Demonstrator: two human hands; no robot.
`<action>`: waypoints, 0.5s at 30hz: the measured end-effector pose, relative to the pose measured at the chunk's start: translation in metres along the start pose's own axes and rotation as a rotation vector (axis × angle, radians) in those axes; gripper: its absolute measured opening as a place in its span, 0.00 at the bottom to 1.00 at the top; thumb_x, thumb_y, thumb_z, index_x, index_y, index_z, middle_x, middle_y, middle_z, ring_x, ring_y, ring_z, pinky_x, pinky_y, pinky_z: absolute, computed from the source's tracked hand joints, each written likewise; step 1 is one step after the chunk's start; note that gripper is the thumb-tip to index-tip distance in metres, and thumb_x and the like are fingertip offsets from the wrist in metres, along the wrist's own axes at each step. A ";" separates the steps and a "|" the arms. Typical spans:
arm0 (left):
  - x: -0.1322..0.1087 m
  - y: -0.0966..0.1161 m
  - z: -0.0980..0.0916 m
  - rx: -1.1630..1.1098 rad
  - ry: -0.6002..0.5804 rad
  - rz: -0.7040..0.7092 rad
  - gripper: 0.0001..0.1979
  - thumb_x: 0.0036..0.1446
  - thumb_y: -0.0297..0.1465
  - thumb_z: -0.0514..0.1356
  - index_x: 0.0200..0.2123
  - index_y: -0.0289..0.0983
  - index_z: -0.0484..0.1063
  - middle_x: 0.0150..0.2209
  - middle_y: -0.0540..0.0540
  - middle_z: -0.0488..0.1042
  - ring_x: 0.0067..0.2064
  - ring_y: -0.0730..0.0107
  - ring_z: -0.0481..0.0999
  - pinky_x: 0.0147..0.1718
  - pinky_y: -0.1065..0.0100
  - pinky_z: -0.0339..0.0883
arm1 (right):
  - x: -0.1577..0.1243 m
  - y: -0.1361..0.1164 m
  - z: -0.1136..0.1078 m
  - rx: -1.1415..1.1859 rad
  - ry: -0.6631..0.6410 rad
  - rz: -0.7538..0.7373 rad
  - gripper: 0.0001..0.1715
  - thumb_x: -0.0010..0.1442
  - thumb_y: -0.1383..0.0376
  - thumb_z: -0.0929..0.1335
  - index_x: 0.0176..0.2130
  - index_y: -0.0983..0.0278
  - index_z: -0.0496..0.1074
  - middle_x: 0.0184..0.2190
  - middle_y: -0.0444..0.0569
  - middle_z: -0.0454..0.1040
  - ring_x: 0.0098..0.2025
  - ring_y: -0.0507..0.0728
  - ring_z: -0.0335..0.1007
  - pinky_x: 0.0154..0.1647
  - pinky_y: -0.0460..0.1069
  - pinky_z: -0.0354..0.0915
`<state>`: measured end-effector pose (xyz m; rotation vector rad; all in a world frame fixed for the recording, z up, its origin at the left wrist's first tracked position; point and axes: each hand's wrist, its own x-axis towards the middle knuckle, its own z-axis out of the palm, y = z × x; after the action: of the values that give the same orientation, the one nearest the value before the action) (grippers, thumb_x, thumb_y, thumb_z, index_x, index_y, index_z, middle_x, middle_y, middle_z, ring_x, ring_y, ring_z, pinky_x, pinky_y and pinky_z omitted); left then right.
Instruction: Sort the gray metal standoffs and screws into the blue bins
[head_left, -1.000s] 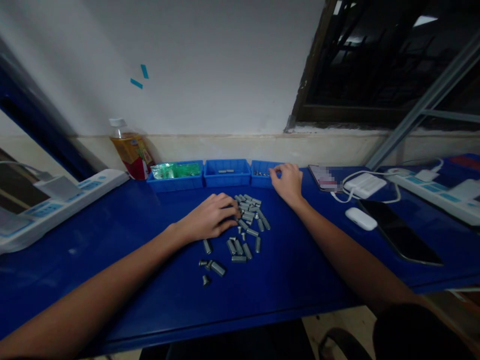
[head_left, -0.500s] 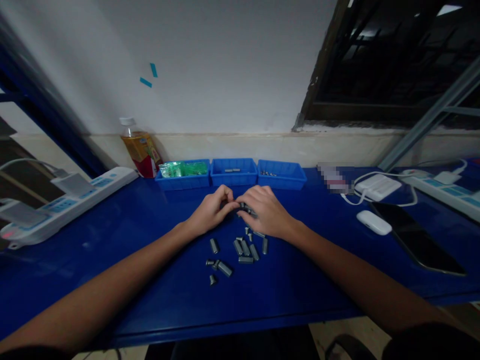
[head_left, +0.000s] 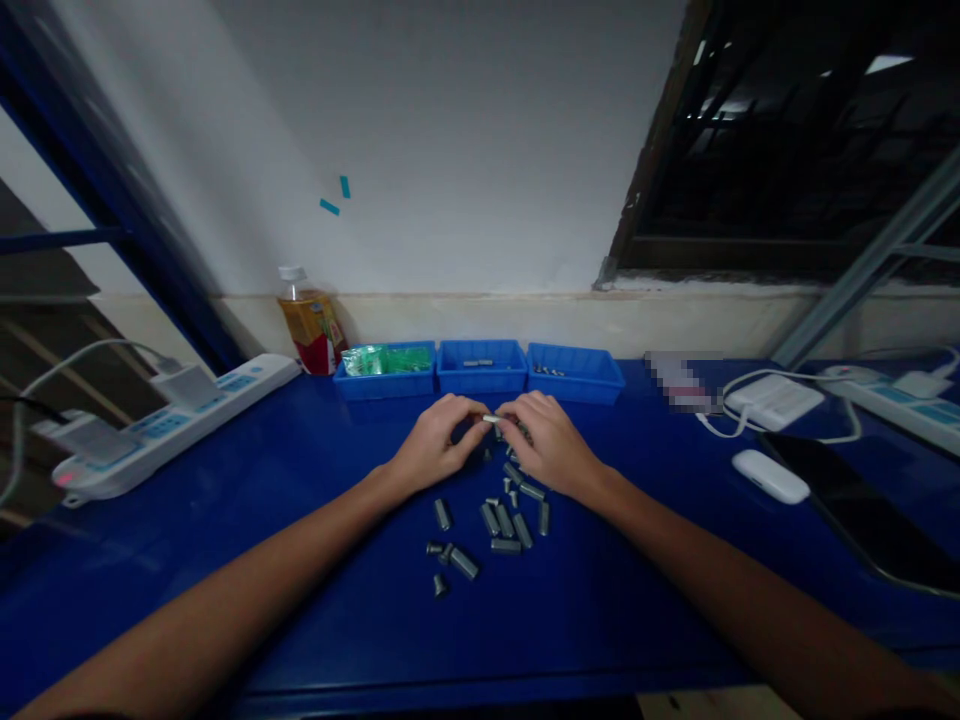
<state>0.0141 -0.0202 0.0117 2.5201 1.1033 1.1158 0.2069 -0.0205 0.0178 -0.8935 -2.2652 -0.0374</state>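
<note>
A small bright metal standoff (head_left: 493, 419) is pinched between the fingertips of my left hand (head_left: 437, 442) and my right hand (head_left: 553, 447). Both hands are closed, thumb against fingers, just above the blue tabletop. Below them lies a loose group of grey hex standoffs (head_left: 505, 520), some partly hidden by my right hand. Among these are small countersunk screws (head_left: 513, 495). Nearer to me, on the left, one standoff (head_left: 464, 563) lies beside several screws (head_left: 439, 585), and another single standoff (head_left: 442, 514) sits a little farther off.
Three blue bins line the wall: one with green packets (head_left: 386, 360), a middle bin (head_left: 482, 380) with standoffs, a right bin (head_left: 576, 388) with small screws. A drink bottle (head_left: 311, 330) and power strip (head_left: 180, 420) stand left; a phone (head_left: 862, 510) and white case (head_left: 770, 476) lie right.
My fingertips have drawn slightly apart, and the standoff between them now shows plainly. The whole view has shifted, so everything sits lower and a bit farther right.
</note>
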 end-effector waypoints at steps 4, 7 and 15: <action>0.001 0.002 -0.001 0.016 0.002 -0.005 0.10 0.62 0.34 0.52 0.36 0.35 0.70 0.33 0.46 0.73 0.36 0.68 0.69 0.37 0.67 0.62 | 0.002 -0.004 -0.002 -0.023 0.032 -0.025 0.10 0.62 0.62 0.64 0.40 0.65 0.68 0.36 0.52 0.72 0.39 0.59 0.64 0.39 0.53 0.57; 0.001 0.003 -0.002 0.021 -0.012 -0.016 0.12 0.63 0.35 0.50 0.32 0.35 0.69 0.30 0.48 0.72 0.33 0.69 0.68 0.36 0.67 0.62 | 0.003 -0.006 -0.002 -0.048 0.012 -0.060 0.09 0.64 0.64 0.62 0.37 0.65 0.69 0.34 0.51 0.72 0.38 0.58 0.64 0.39 0.53 0.56; 0.002 -0.002 0.001 0.026 -0.133 -0.001 0.14 0.62 0.29 0.50 0.50 0.39 0.66 0.43 0.44 0.71 0.44 0.65 0.67 0.46 0.62 0.61 | 0.022 0.022 -0.012 -0.149 0.075 0.025 0.10 0.64 0.64 0.61 0.40 0.66 0.70 0.36 0.53 0.70 0.41 0.59 0.63 0.42 0.54 0.59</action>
<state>0.0150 -0.0172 0.0110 2.5706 1.0903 0.9235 0.2159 0.0064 0.0359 -0.9810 -2.2026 -0.2270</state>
